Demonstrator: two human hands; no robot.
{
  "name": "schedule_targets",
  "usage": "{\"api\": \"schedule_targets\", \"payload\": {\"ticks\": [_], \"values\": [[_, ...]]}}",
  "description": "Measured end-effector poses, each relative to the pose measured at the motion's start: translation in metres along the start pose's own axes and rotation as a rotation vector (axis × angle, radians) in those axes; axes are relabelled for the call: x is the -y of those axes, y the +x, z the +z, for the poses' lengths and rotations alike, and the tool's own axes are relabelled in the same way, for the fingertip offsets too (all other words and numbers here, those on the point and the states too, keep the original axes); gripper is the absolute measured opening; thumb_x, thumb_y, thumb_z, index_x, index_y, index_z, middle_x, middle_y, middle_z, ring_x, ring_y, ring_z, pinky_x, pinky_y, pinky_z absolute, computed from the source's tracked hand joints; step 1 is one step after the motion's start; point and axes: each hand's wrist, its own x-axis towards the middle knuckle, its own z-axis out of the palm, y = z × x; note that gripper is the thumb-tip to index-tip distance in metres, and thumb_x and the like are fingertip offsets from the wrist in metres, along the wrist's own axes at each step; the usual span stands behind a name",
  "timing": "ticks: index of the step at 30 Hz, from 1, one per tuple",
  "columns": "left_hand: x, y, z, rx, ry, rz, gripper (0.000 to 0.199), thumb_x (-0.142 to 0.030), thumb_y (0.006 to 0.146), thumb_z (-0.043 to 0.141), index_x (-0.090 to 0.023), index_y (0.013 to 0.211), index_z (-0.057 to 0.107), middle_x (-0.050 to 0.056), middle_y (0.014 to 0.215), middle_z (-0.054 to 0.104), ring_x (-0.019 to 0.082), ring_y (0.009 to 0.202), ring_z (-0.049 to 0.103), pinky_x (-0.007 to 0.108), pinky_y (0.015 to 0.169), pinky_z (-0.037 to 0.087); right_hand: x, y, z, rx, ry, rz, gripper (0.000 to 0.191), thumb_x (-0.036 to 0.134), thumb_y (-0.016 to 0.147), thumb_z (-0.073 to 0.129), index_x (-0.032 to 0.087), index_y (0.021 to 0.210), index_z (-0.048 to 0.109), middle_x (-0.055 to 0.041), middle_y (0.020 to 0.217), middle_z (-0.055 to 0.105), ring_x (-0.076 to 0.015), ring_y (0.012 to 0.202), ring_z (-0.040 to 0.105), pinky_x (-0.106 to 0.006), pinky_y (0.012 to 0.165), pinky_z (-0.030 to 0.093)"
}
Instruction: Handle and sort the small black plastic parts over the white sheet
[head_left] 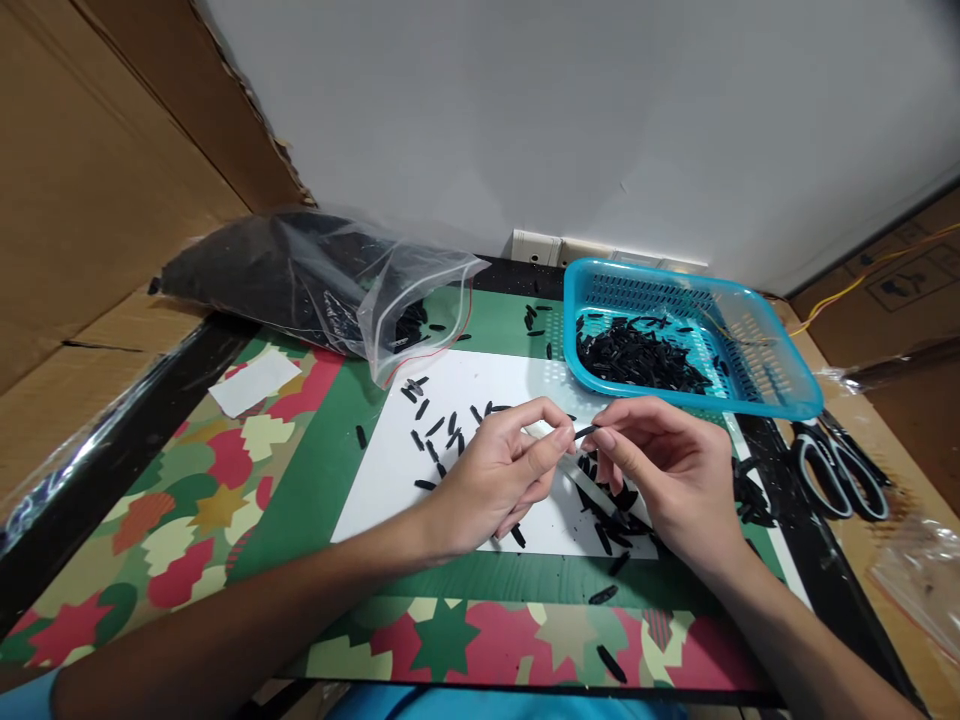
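Note:
A small black strip point(586, 432) is pinched between my left hand point(502, 475) and my right hand point(667, 470), above a white sheet point(375, 500). The fingertips of each hand close on one end of it. A thin whitish tool point(589, 487) slants below the fingers; which hand, if any, holds it is unclear. Several black pieces point(452, 425) lie scattered on the sheet, with more of them piled under my right hand. Behind my right hand, a blue basket point(780, 408) contains a heap of similar black pieces point(637, 355).
A clear zip bag point(300, 275) full of dark material lies at the back left, its mouth facing the sheet. Scissors point(840, 468) rest at the right edge. A small white paper point(255, 383) is at the left. Cardboard point(112, 120) and a wall point(562, 120) border the table.

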Motion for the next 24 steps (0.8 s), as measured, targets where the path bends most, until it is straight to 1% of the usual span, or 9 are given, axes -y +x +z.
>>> {"api": "schedule_targets", "payload": {"ticks": [5, 9, 16, 19, 21, 24], "values": [[-0.0005, -0.0005, -0.0001, 0.028, 0.033, -0.015, 0.032, -0.054, 0.104, 0.06, -0.023, 0.102, 0.055, -0.013, 0.047, 0.041, 0.005, 0.032, 0.029, 0.011, 0.03, 0.029, 0.0007, 0.0019, -0.0029, 0.017, -0.018, 0.011, 0.016, 0.036, 0.092, 0.083, 0.021, 0.092, 0.077, -0.0011, 0.072, 0.073, -0.0123, 0.052, 0.064, -0.023, 0.046, 0.054], [-0.0007, -0.0005, -0.001, 0.045, 0.046, -0.011, 0.031, -0.052, 0.104, 0.06, -0.022, 0.101, 0.056, -0.013, 0.047, 0.041, 0.005, 0.033, 0.028, 0.012, 0.032, 0.027, 0.0012, 0.0024, -0.0044, 0.042, -0.01, 0.029, 0.019, 0.038, 0.092, 0.083, 0.02, 0.091, 0.077, -0.0012, 0.071, 0.073, -0.0127, 0.052, 0.063, -0.023, 0.047, 0.054], [-0.0058, -0.004, 0.0032, 0.086, 0.081, 0.003, 0.026, -0.048, 0.108, 0.055, -0.024, 0.1, 0.052, -0.013, 0.047, 0.036, 0.005, 0.034, 0.029, 0.012, 0.038, 0.023, 0.0012, 0.0024, -0.0048, 0.085, 0.007, 0.045, 0.013, 0.031, 0.095, 0.08, 0.02, 0.091, 0.076, 0.0005, 0.068, 0.069, -0.0112, 0.053, 0.062, -0.021, 0.048, 0.052], [-0.0067, -0.0052, 0.0049, 0.071, 0.122, 0.028, 0.026, -0.048, 0.11, 0.05, -0.023, 0.101, 0.052, -0.012, 0.049, 0.037, 0.005, 0.039, 0.029, 0.012, 0.04, 0.025, 0.0016, 0.0016, -0.0033, 0.084, 0.003, 0.044, 0.012, 0.029, 0.095, 0.08, 0.019, 0.091, 0.076, 0.0008, 0.067, 0.068, -0.0106, 0.053, 0.061, -0.02, 0.048, 0.052], [-0.0067, -0.0049, 0.0052, 0.053, 0.131, 0.043, 0.028, -0.049, 0.11, 0.051, -0.023, 0.101, 0.054, -0.011, 0.051, 0.039, 0.005, 0.041, 0.03, 0.013, 0.041, 0.026, 0.0023, 0.0006, -0.0022, 0.074, 0.001, 0.039, 0.011, 0.029, 0.095, 0.08, 0.019, 0.091, 0.077, 0.0007, 0.068, 0.068, -0.0106, 0.053, 0.061, -0.021, 0.049, 0.053], [-0.0062, -0.0037, 0.0051, 0.029, 0.094, 0.061, 0.028, -0.048, 0.108, 0.054, -0.022, 0.099, 0.054, -0.011, 0.051, 0.039, 0.005, 0.039, 0.03, 0.014, 0.04, 0.025, 0.0034, -0.0011, -0.0017, 0.048, -0.003, 0.03, 0.011, 0.029, 0.095, 0.08, 0.02, 0.091, 0.077, 0.0003, 0.068, 0.069, -0.0113, 0.052, 0.061, -0.022, 0.049, 0.054]]}}
